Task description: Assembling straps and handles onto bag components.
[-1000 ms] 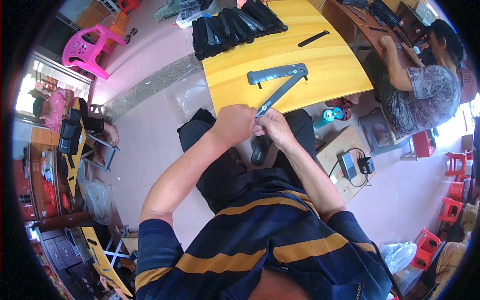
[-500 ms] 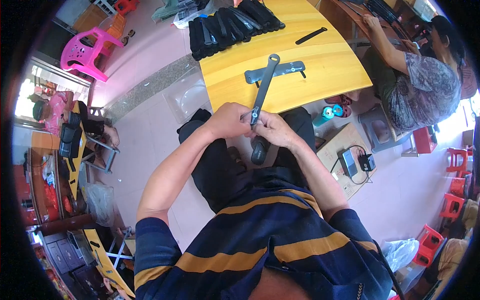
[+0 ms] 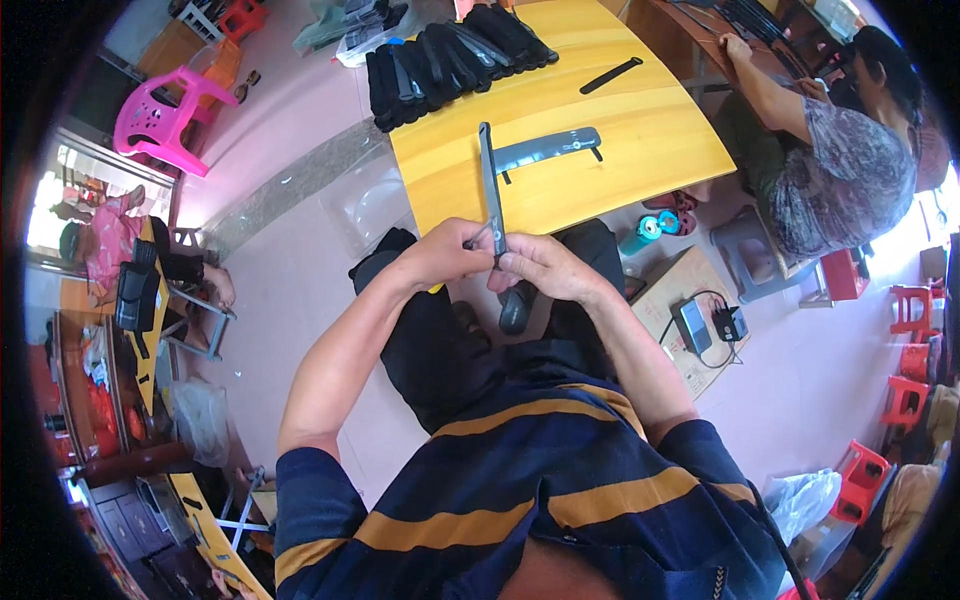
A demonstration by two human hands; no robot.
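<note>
A long dark grey strap [image 3: 490, 185] stands up from between my hands, just off the table's near edge. Both hands are closed on its lower end, my left hand [image 3: 440, 252] from one side and my right hand [image 3: 550, 268] with thumb and fingers pinched. A thin dark piece pokes out by my left fingers, and a bit of yellow shows under that hand; I cannot make out either. Beyond my hands, another grey strap [image 3: 555, 147] lies flat on the yellow table [image 3: 640, 140], with short black tabs at its edge.
Bundled black straps [image 3: 450, 62] are piled along the table's far left; a single black strap [image 3: 611, 76] lies farther right. A co-worker [image 3: 840, 180] sits at the right. On the floor are a teal bottle [image 3: 642, 235], a cardboard box [image 3: 690, 275] bearing devices, and a pink chair [image 3: 165, 120].
The upright strap has swung left from a rightward lean, uncovering more of the strap lying on the table. My hands have shifted slightly left and stay closed on it.
</note>
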